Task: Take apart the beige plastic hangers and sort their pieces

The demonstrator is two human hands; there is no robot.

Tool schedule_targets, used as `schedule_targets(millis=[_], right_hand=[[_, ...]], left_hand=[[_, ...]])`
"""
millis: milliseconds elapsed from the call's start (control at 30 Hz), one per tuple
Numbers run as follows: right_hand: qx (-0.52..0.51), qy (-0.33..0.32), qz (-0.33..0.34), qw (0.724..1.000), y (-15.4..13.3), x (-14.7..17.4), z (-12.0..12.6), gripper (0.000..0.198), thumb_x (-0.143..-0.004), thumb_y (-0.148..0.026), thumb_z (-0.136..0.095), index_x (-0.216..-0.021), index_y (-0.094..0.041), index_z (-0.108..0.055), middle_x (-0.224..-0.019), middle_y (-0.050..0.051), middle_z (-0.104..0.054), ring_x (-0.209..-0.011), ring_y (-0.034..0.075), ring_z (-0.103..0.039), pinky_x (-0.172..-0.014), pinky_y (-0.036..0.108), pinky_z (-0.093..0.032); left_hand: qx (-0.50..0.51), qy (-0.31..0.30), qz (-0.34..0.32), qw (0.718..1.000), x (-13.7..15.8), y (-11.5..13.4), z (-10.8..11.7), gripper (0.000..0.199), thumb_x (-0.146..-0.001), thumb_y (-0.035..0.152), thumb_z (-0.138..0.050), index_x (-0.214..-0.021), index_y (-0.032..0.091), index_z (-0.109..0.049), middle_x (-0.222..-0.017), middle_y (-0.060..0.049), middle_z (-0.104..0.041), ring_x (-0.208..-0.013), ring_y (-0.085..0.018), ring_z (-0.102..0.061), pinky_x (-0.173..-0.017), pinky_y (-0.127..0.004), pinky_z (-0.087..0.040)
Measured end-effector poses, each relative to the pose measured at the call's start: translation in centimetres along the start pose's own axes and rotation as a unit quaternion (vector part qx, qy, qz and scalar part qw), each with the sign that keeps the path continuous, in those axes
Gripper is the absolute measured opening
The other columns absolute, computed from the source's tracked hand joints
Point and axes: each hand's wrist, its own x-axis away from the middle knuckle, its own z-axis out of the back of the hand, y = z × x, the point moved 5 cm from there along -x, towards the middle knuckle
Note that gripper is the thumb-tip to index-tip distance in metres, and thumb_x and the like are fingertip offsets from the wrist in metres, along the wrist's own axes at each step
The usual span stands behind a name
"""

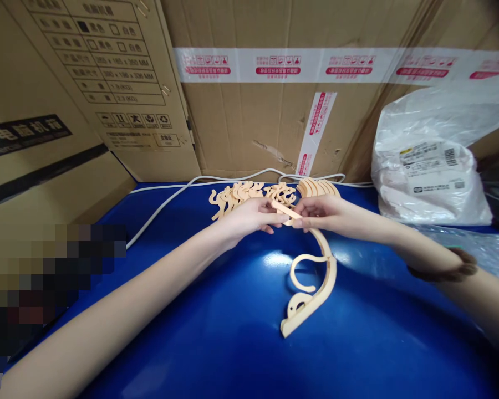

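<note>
A blue desk [208,338] is stretching under everything, with a taped cardboard box [249,122] standing along its far side. The left forearm [158,282] is reaching in from the near left, the right forearm [399,241] from the right — the two are angling inward toward each other. A white plastic bag [432,172] is sitting at the far right. A curved wooden frame [331,271] is lying mid-desk, bending from the right hand toward the near side. Past the hands, wooden hooks [237,194] are lying heaped at left, curved wooden pieces [318,187] at right. The left hand [255,216] and right hand [324,212], fingers bent, are almost meeting — each grip is pinching a slim wooden strip [286,210].
</note>
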Motion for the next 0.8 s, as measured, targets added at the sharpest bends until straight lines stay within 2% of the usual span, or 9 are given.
schedule_targets(millis=[100,200,267,300,433,567,633,700,800], right_hand=[[0.025,0.069,0.015,0.997,-0.2,0.2,1.5,0.035,-0.089,-0.053,-0.054,-0.092,-0.019,-0.061,-0.078,0.003,-0.065,-0.067,0.016,-0.058,-0.058,0.028,-0.04],[0.224,0.147,0.036,0.963,-0.9,0.7,2.2,0.03,-0.094,-0.043,-0.045,-0.091,-0.018,-0.061,-0.071,0.005,-0.063,-0.061,0.018,-0.055,-0.057,0.03,-0.036],[0.306,0.155,0.034,0.939,-1.1,0.8,1.9,0.025,-0.093,-0.035,-0.042,-0.09,-0.017,-0.06,-0.065,0.006,-0.059,-0.056,0.018,-0.05,-0.055,0.031,-0.031],[0.297,0.145,0.034,0.943,-1.1,0.7,1.7,0.024,-0.092,-0.033,-0.042,-0.088,-0.017,-0.059,-0.065,0.006,-0.059,-0.055,0.018,-0.05,-0.055,0.031,-0.031],[0.138,0.088,0.047,0.985,-1.1,0.4,1.2,0.036,-0.097,-0.042,-0.033,-0.077,-0.02,-0.055,-0.063,0.004,-0.06,-0.057,0.016,-0.054,-0.059,0.031,-0.04],[-0.057,0.084,0.013,0.995,-0.4,0.2,2.5,0.035,-0.091,-0.052,-0.038,-0.087,-0.023,-0.057,-0.055,0.001,-0.055,-0.049,0.017,-0.051,-0.048,0.031,-0.038],[-0.192,0.099,-0.035,0.976,0.4,0.2,3.1,0.029,-0.086,-0.051,-0.049,-0.086,-0.024,-0.059,-0.053,-0.001,-0.05,-0.043,0.014,-0.042,-0.042,0.03,-0.03],[-0.296,0.109,-0.072,0.946,1.0,0.1,3.3,0.022,-0.085,-0.044,-0.056,-0.088,-0.023,-0.062,-0.055,-0.002,-0.046,-0.042,0.011,-0.034,-0.039,0.028,-0.023],[-0.407,0.138,-0.094,0.898,1.2,0.0,3.2,0.014,-0.086,-0.028,-0.055,-0.091,-0.018,-0.063,-0.059,-0.003,-0.044,-0.043,0.007,-0.029,-0.038,0.023,-0.02]], left_hand=[[0.022,0.013,0.001,1.0,-0.1,0.2,0.8,0.022,-0.083,0.03,-0.062,-0.095,0.012,-0.066,-0.086,-0.006,-0.067,-0.068,-0.011,-0.058,-0.061,-0.022,-0.043],[-0.009,0.068,-0.029,0.997,0.0,0.6,1.7,0.025,-0.09,0.035,-0.053,-0.085,0.014,-0.066,-0.078,-0.003,-0.062,-0.065,-0.011,-0.053,-0.059,-0.023,-0.038],[-0.053,0.114,-0.075,0.989,0.3,1.3,1.8,0.029,-0.094,0.035,-0.045,-0.077,0.016,-0.06,-0.077,-0.001,-0.059,-0.069,-0.013,-0.051,-0.063,-0.025,-0.037],[-0.087,0.136,-0.104,0.981,0.6,1.8,1.7,0.031,-0.096,0.034,-0.042,-0.074,0.017,-0.055,-0.076,-0.001,-0.057,-0.071,-0.014,-0.051,-0.066,-0.026,-0.036],[-0.238,0.187,-0.196,0.933,1.7,3.6,1.4,0.029,-0.098,0.028,-0.033,-0.072,0.02,-0.042,-0.071,-0.001,-0.05,-0.07,-0.016,-0.048,-0.067,-0.029,-0.032],[-0.232,0.236,-0.186,0.925,1.7,3.8,4.2,0.027,-0.099,0.033,-0.034,-0.076,0.021,-0.04,-0.067,0.001,-0.045,-0.063,-0.015,-0.045,-0.062,-0.027,-0.031],[-0.204,0.279,-0.123,0.93,1.0,2.6,7.1,0.031,-0.099,0.036,-0.035,-0.072,0.021,-0.039,-0.066,0.002,-0.044,-0.061,-0.013,-0.044,-0.06,-0.025,-0.032],[-0.181,0.296,-0.02,0.938,0.2,0.5,9.7,0.03,-0.097,0.031,-0.033,-0.07,0.021,-0.04,-0.06,0.002,-0.042,-0.054,-0.012,-0.041,-0.056,-0.024,-0.032],[-0.188,0.288,0.041,0.938,-0.7,-2.5,12.3,0.024,-0.089,0.026,-0.043,-0.067,0.019,-0.048,-0.056,0.002,-0.046,-0.049,-0.013,-0.042,-0.052,-0.024,-0.032]])
